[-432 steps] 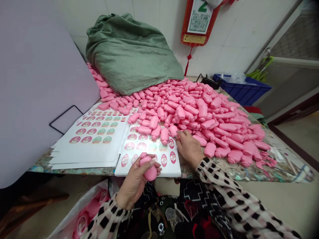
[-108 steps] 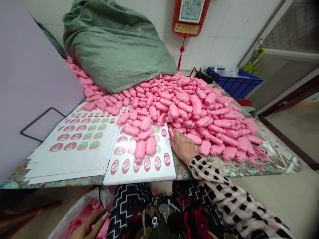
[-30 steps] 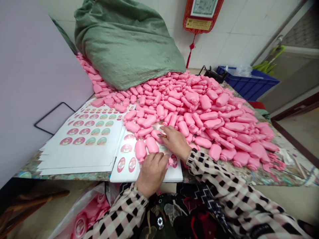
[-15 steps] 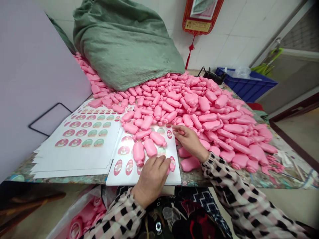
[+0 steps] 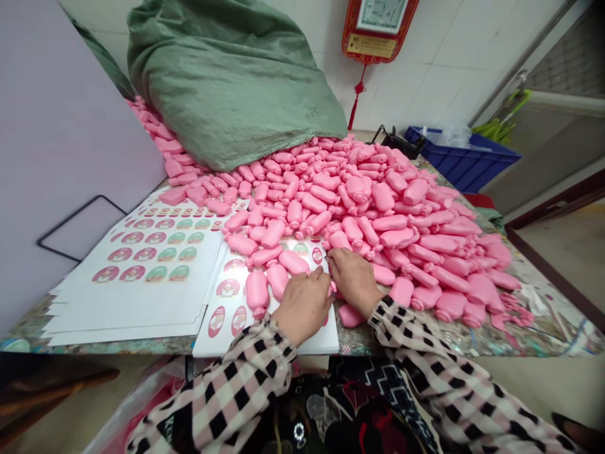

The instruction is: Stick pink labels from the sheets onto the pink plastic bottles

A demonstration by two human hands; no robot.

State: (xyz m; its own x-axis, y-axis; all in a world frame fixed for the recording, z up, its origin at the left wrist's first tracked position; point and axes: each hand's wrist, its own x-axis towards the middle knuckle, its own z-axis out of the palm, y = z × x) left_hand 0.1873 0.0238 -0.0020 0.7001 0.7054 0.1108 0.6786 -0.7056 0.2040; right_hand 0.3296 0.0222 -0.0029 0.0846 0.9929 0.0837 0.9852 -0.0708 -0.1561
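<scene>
My left hand (image 5: 304,307) is closed over a small pink plastic bottle (image 5: 333,289), of which only a bit shows at the fingertips. Beside it, my right hand (image 5: 355,281) has its fingers bent together, almost touching the left fingers; what they pinch, if anything, is hidden. Beneath both hands lies a stack of white sticker sheets (image 5: 208,337) with pink oval and green labels. Several loose pink bottles rest on this stack, among them an upside-down one (image 5: 256,292) left of my left hand.
A large heap of pink bottles (image 5: 435,243) covers the table behind and to the right, spilling from a green sack (image 5: 236,88). More sticker sheets (image 5: 142,309) are fanned at left beside a pale panel (image 5: 70,157). A blue crate (image 5: 466,164) stands at back right.
My left hand has moved up and right with the bottle. My right hand has come down toward it, its fingers drawing in, so the two hands now meet. The view has shifted slightly.
</scene>
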